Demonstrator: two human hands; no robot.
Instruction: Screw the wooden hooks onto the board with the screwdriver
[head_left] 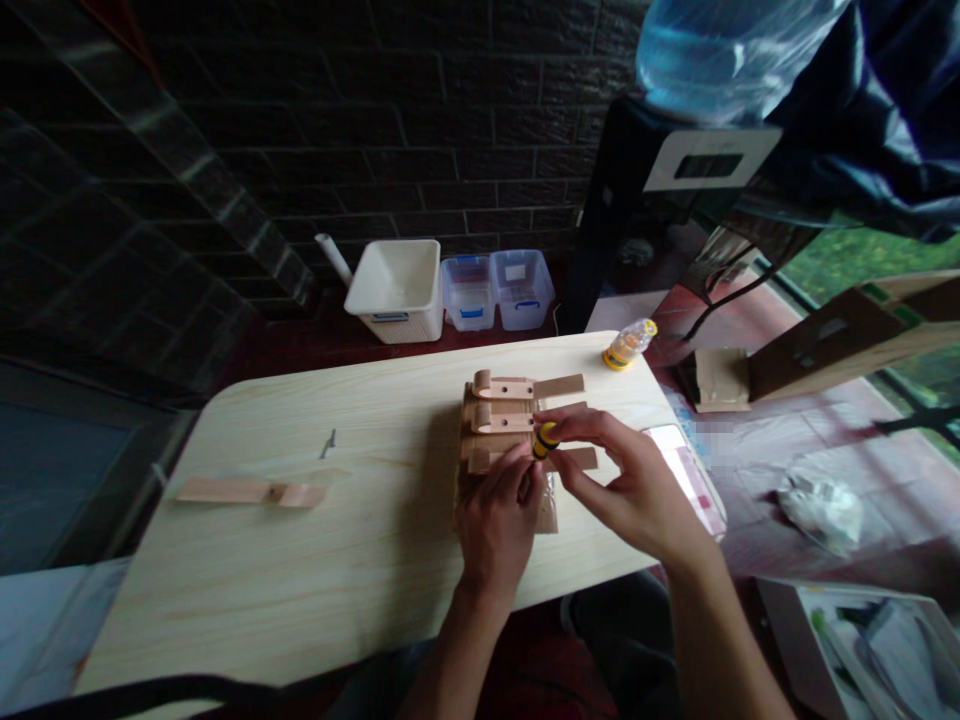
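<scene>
My right hand (626, 480) grips the yellow-and-black handle of a small screwdriver (545, 440) between thumb and fingers. It stands over the nearest of several wooden strips with curled left ends, mounted on a brown block (466, 415). The farthest strip (504, 388) and the middle strip (502, 423) show dark screw holes or screw heads. My left hand (499, 515) is closed at the nearest strip, fingertips pinched by the screwdriver's lower end. Whatever sits between those fingertips is hidden. The screwdriver's tip is covered too.
On the table's left lie a loose wooden strip (240, 492) and small metal pieces (328, 443). A clear bottle with yellow parts (630, 345) stands at the far right corner, and a phone (686, 475) lies by the right edge. Bins (405, 320) and a water dispenser (607, 200) stand beyond.
</scene>
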